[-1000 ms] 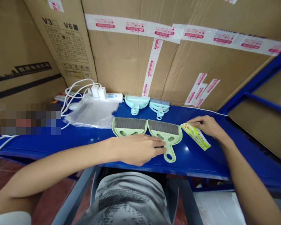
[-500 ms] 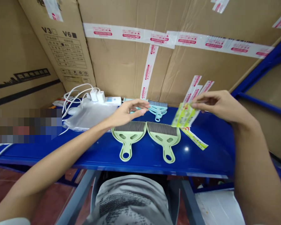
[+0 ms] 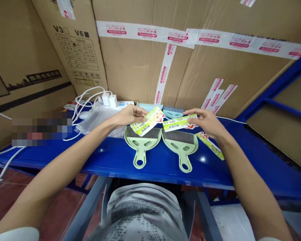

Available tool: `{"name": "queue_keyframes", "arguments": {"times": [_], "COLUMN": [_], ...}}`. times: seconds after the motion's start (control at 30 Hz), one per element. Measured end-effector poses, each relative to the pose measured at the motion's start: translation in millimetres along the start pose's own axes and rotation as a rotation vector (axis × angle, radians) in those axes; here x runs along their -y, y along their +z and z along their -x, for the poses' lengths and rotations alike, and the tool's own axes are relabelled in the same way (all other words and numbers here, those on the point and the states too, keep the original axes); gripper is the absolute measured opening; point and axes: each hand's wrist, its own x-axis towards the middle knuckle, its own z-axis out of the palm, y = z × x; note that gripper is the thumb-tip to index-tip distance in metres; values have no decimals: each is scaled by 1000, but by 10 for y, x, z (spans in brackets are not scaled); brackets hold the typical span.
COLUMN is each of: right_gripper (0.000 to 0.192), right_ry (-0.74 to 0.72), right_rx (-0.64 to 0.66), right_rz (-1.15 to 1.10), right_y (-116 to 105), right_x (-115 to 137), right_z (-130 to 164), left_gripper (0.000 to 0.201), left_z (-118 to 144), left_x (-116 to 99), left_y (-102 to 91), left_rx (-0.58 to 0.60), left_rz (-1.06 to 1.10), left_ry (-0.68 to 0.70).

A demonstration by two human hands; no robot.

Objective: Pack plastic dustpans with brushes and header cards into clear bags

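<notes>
My left hand (image 3: 130, 116) pinches a yellow-green and white printed label card (image 3: 146, 124) above the left green dustpan and brush set (image 3: 142, 144). A similar label card (image 3: 177, 124) is gripped between the thumb and fingers of my right hand (image 3: 205, 121), over the right green dustpan and brush set (image 3: 182, 147). Both sets lie side by side, handles toward me, their grey bristles partly covered by the cards. On the table to the right lies another label card (image 3: 210, 146). Behind the hands sit pale blue dustpan and brush pieces (image 3: 172, 113), partly hidden.
Clear plastic bags (image 3: 96, 122) lie on the blue table (image 3: 100, 160) at left, beside a power strip (image 3: 125, 104) with white chargers and cables. Large cardboard boxes (image 3: 130, 63) stand behind. A blue metal frame (image 3: 273, 87) slants along the right side.
My right hand has moved left with its card. My left hand, empty before, now holds a separate card. The view has shifted slightly.
</notes>
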Motion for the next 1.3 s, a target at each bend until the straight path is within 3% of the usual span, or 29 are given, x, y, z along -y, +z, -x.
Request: {"name": "queue_keyframes", "arguments": {"times": [0.17,0.33,0.47,0.53,0.73,0.83,0.93,1.03,1.1,1.2,1.3], "right_gripper": [32,26,29,26,17,18,31,54,47,35,38], "right_ry": [159,248,212,155,-17,-151,-289,-331,-314,-277,-208], "right_rx": [92,312,426,408,164,29,-33,63,85,23,-82], "right_rz": [14,262,490,608,755,699,417,97,2,-54,-79], "right_y": [-107,-220,-268,-244,-100,42,316,636,731,473,-222], "right_x": [-79,-233,-313,-301,-211,-166,-103,-28,29,113,132], "right_z": [-38,-97,-129,-127,-91,-43,54,159,189,162,130], "left_gripper": [35,44,41,40,46,29,27,29,35,46,39], "left_z": [-6,-19,-68,-90,-65,-12,36,65,80,94,85], "left_x": [10,106,245,292,232,111,10,-15,-9,-15,-29], "left_y": [8,-86,-164,-164,-79,-50,66,332,511,575,353], "left_rx": [-27,71,141,133,38,-111,-230,-202,-126,-90,-80], "left_rz": [14,-68,-269,-440,-897,-975,-832,-521,-347,-284,-491], "left_ry": [-22,-43,23,53,170,277,341,316,281,288,287]}}
